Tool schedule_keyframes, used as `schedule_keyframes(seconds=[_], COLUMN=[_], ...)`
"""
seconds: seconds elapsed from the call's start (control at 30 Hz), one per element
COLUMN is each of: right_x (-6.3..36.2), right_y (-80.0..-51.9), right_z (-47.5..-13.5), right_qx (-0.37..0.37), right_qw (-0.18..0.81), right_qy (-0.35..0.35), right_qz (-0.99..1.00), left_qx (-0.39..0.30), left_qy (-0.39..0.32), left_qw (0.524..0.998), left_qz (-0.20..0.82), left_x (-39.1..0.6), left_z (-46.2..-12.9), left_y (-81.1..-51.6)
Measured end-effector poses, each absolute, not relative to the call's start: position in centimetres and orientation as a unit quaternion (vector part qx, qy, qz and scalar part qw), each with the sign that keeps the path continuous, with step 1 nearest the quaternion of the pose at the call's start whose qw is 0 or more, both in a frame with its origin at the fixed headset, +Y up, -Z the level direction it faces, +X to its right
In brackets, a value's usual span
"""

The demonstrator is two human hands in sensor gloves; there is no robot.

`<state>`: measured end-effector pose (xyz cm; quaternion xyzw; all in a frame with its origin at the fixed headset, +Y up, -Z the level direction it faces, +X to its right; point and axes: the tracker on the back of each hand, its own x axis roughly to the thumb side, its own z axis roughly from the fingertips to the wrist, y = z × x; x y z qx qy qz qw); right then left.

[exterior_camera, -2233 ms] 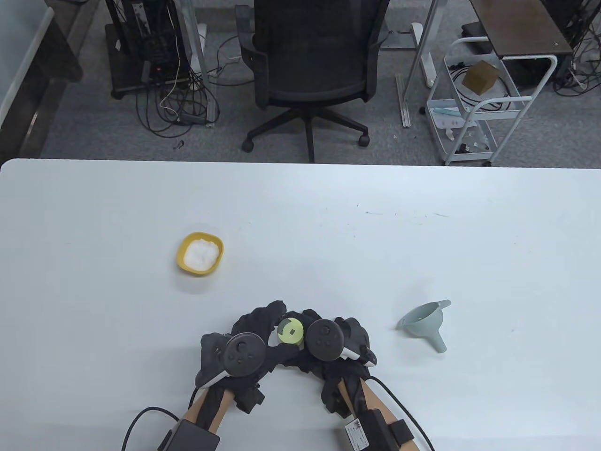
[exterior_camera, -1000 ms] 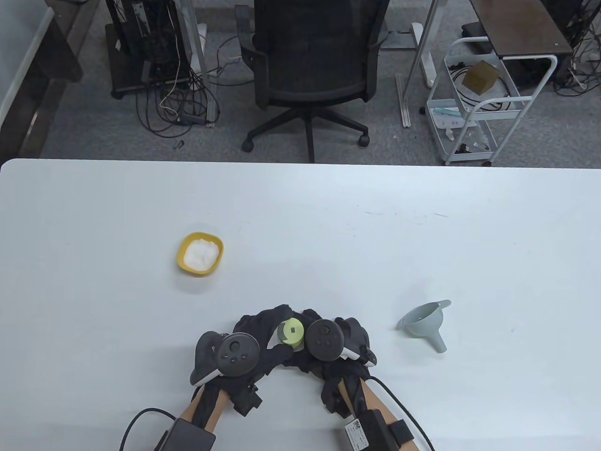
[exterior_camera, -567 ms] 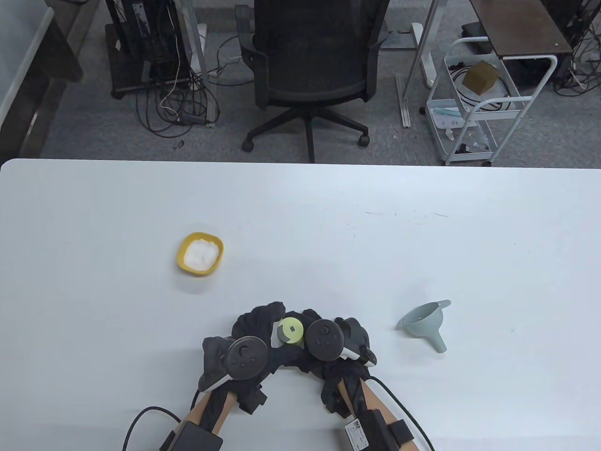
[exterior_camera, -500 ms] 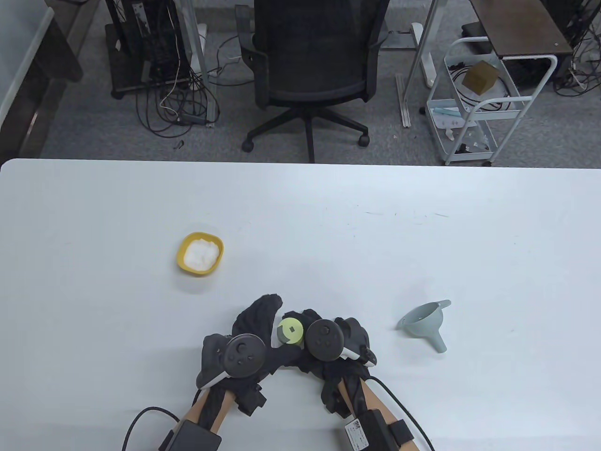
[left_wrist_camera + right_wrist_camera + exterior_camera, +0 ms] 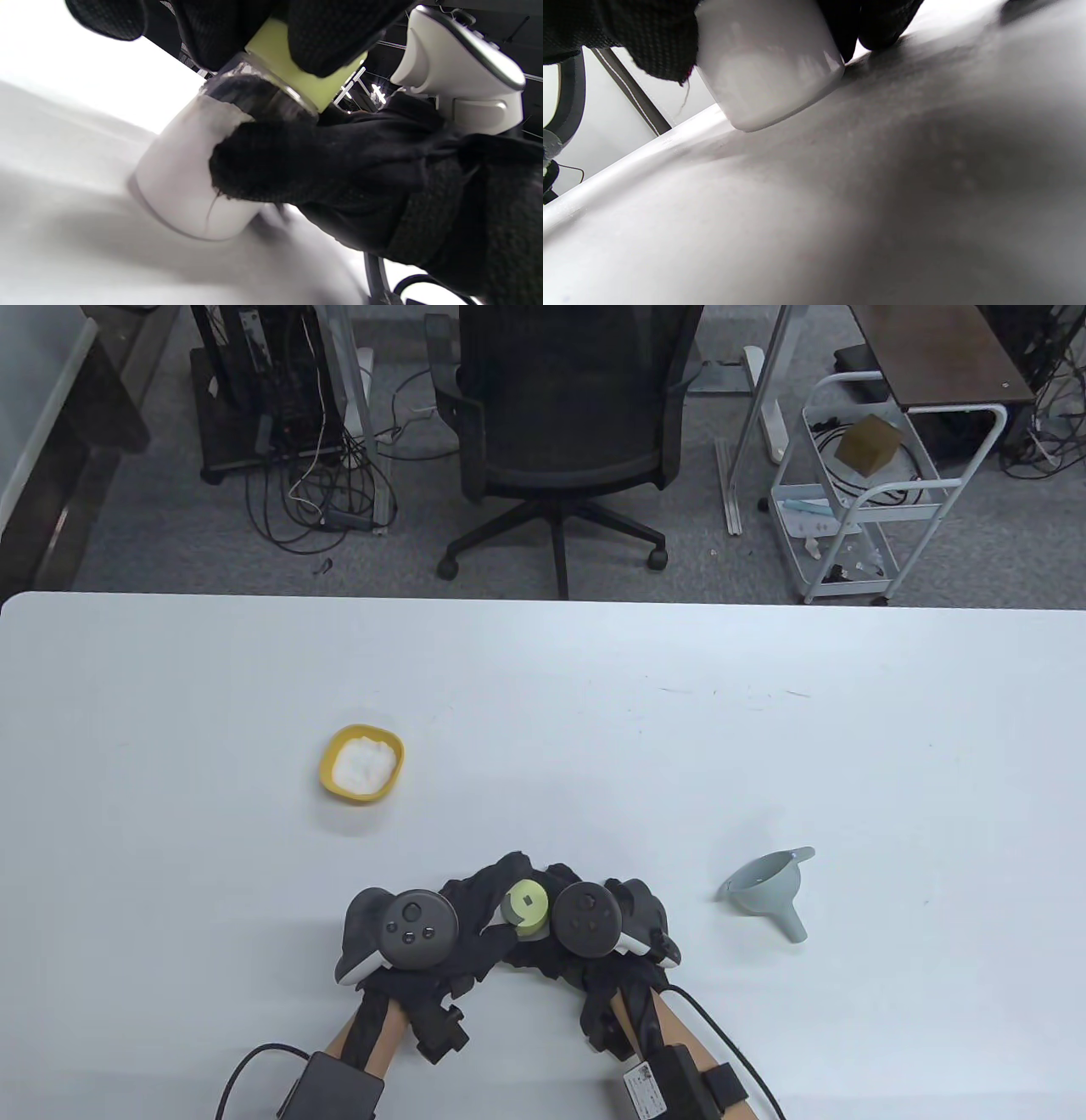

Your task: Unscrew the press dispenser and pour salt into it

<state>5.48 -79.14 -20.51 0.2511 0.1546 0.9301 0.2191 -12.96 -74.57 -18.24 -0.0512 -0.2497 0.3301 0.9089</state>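
Observation:
The press dispenser stands near the table's front edge, its yellow-green cap (image 5: pixel 525 904) showing between both hands. In the left wrist view it is a white jar (image 5: pixel 186 178) with a clear neck under the cap (image 5: pixel 292 59). My left hand (image 5: pixel 501 881) grips the cap from above and the side. My right hand (image 5: pixel 560 875) wraps around the jar body and holds it on the table. The right wrist view shows the jar's base (image 5: pixel 768 80) tilted slightly on the table. A yellow bowl of salt (image 5: pixel 362 764) sits to the far left.
A pale blue-grey funnel (image 5: pixel 766 889) lies on its side to the right of my hands. The white table (image 5: pixel 594 712) spreads wide beyond them. An office chair (image 5: pixel 560 432) and a white cart (image 5: pixel 857 492) stand past the far edge.
My left hand loosened from the cap, took hold of it again and turned, its tracker swinging left. The right hand, bowl and funnel have not moved.

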Motion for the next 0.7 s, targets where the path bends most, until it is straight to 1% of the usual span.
schedule_keyframes(seconds=[0.4, 0.7], right_x=[5.48, 5.50], right_y=[-79.14, -79.15], right_z=[-20.51, -20.52], right_qx=[0.251, 0.251], right_qw=[0.219, 0.219], right_qy=[0.155, 0.155], right_qz=[0.930, 0.930], left_qx=[0.006, 0.032], left_qy=[-0.207, -0.178], left_qw=[0.934, 0.947], left_qz=[0.292, 0.266], left_x=[-13.02, -12.29], left_z=[-17.73, -17.39], left_y=[-74.47, -74.79])
